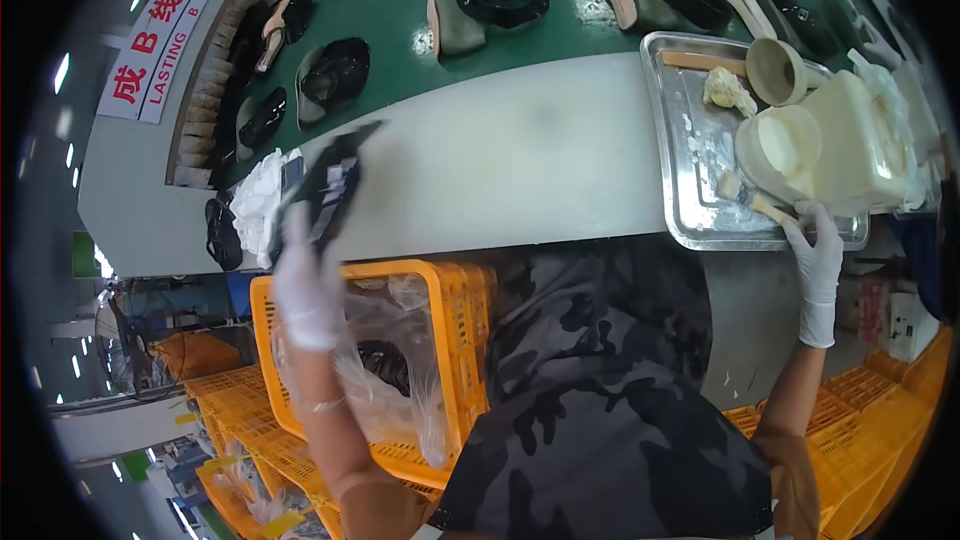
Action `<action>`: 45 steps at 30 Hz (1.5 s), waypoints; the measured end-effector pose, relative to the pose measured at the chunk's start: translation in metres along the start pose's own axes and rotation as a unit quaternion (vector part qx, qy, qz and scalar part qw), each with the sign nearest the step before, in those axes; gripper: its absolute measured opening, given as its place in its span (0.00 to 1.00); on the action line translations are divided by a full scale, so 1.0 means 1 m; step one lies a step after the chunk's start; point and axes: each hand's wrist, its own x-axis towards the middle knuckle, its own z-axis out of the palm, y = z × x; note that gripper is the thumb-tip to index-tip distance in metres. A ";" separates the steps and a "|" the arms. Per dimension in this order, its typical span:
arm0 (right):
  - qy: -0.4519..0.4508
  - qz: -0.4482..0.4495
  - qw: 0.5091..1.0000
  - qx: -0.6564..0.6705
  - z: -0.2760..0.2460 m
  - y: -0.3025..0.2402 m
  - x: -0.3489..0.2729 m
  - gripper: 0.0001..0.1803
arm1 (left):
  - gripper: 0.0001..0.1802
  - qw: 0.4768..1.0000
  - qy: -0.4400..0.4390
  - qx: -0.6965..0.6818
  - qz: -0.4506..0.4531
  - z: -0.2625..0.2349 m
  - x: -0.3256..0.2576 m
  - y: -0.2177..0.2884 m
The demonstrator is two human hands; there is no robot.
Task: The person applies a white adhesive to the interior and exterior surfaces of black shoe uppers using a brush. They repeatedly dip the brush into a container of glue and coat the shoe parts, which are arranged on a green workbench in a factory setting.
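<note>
Clock read over the whole view, 12 at far edge, 6 at wearer

Hands well apart, both in white gloves

Left hand, between 8 and 9 o'clock: motion-blurred, closed on the near end of a black shoe upper; exact finger placing cannot be told. Upper is tilted, far tip pointing toward 11, also smeared, over the left end of the white tabletop

Right hand, 3 o'clock: thumb and fingers clamped on the handle end of a brush, bristles pointing toward 10, above the floor of a steel tray

Tray, between 2 and 3: round white tub with pale contents, just beyond the brush; big off-white container beside it; beige cup and cream-coloured clump, both at 2

White cloth, 9 o'clock, near the left hand; black shoe piece just beside it

Green surface, 11 to 1: black uppers beside wedge soles, spaced in pairs

Orange crate, between 7 and 8, below tabletop level: clear plastic inside, dark item within

Camouflage clothing, 5 o'clock
</note>
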 end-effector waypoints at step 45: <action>0.311 -0.137 0.935 -0.099 -0.127 -0.024 0.030 0.22 | 0.20 0.910 -0.046 -0.039 0.410 0.193 0.274 0.413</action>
